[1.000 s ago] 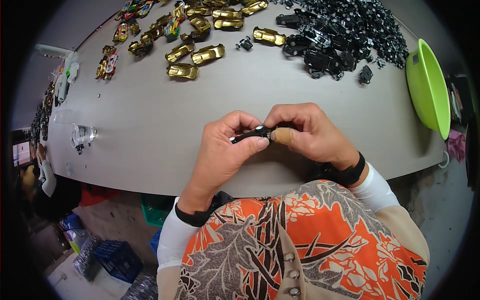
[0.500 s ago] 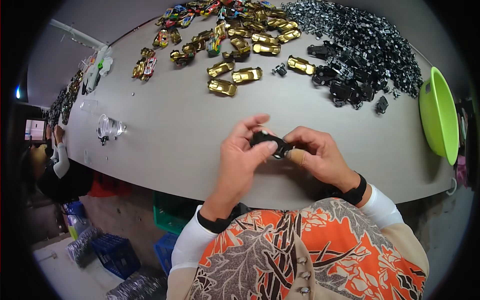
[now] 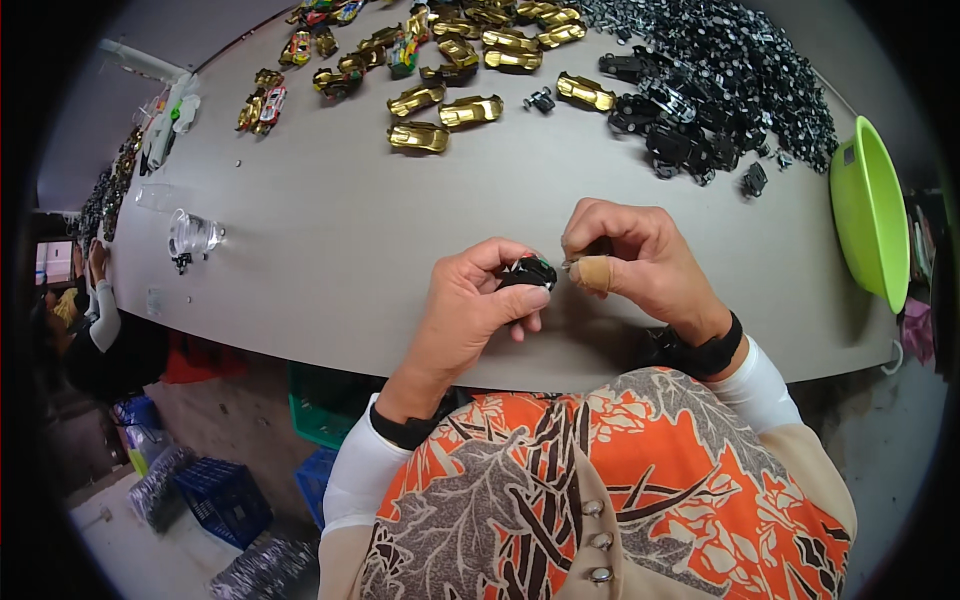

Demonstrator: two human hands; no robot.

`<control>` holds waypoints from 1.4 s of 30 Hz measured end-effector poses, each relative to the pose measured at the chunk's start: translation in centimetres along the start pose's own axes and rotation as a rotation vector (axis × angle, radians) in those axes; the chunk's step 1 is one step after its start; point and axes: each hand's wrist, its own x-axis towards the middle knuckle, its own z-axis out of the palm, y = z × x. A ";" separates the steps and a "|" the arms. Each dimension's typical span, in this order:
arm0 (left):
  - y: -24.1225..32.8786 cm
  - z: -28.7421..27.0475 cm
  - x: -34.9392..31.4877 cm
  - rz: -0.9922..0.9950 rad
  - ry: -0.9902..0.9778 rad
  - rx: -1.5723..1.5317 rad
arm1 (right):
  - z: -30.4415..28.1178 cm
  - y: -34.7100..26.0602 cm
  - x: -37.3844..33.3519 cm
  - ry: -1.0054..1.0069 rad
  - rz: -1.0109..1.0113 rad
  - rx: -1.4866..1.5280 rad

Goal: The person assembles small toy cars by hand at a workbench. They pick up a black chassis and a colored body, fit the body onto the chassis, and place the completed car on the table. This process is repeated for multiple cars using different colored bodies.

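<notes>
Between the thumb and fingers of my left hand is a small toy car, its black underside partly showing with a bit of red and green at its edge. My right hand, with a tan bandage round its thumb, is closed in a pinch just right of the car. A tiny pointed tip pokes out of that pinch toward the car, a small gap away; what it belongs to is mostly hidden by the fingers. Both hands are above the near part of the table.
Gold car bodies lie beyond my hands, with black car bases and a large heap of small dark parts to their right. A green basin stands far right, a clear cup left. Another person sits far left.
My hands have come apart: the right has drawn off the car and lifted slightly away. The car has turned in my left hand, showing red and green. The whole view has shifted a little.
</notes>
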 end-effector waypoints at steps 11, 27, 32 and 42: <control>-0.8 0.5 -0.3 -0.019 -0.015 0.338 | 0.3 1.5 -0.2 -0.031 0.130 -0.339; -0.1 -6.0 -11.9 -0.061 0.236 0.291 | -2.4 1.5 1.5 0.067 -0.339 -0.866; -3.8 -11.2 -18.9 -0.137 0.594 0.361 | -7.1 -1.1 1.5 0.518 -0.472 -1.133; 5.9 -4.0 -7.3 0.117 0.468 0.567 | -9.6 -1.7 0.8 0.625 -0.450 -1.333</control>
